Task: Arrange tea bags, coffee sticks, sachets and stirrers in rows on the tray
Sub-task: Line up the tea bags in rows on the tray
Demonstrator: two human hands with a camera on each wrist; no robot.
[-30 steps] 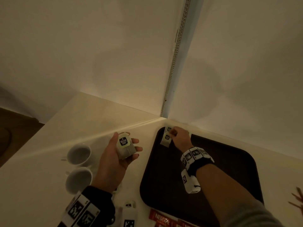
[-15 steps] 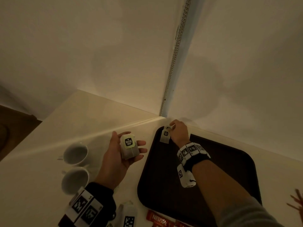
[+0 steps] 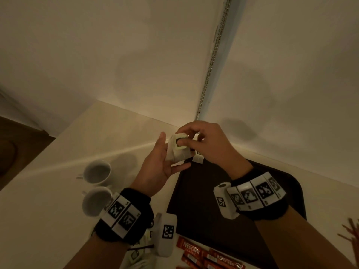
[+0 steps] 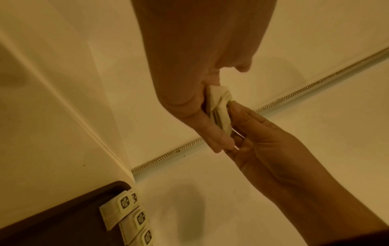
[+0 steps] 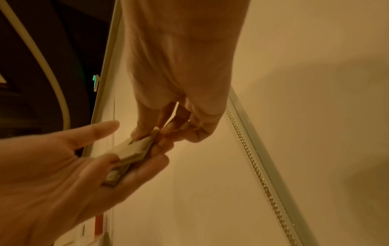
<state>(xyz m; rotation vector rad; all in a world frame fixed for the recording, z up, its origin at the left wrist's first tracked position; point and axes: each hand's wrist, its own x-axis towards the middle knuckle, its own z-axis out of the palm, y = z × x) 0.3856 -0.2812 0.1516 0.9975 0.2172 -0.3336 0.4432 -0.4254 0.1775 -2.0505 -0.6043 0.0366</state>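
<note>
The left hand (image 3: pixel 157 167) is held palm up over the bench (image 3: pixel 48 200), just off the far left corner of the tray (image 3: pixel 206 200). A small stack of tea bags (image 3: pixel 177 150) lies across its fingers (image 3: pixel 179 167), which are loosely curled under the stack, thumb raised beside it. The right hand (image 3: pixel 211 144) reaches in from the tray side; its thumb and forefinger pinch the top tea bag (image 5: pixel 145 141) at the tag end, the other fingers (image 5: pixel 193 131) curled in behind. In the left wrist view the stack (image 4: pixel 221 113) sits between the two hands, touching both.

On the tray, three tea bags (image 4: pixel 130 216) lie side by side in a row along its far left corner, tags towards the rim.

Two white cups (image 3: pixel 97 183) stand on the bench left of the left hand. Red coffee sticks (image 3: pixel 196 253) lie on the bench at the tray's near edge, and stirrers (image 3: pixel 349 232) show at the right edge of the head view.
</note>
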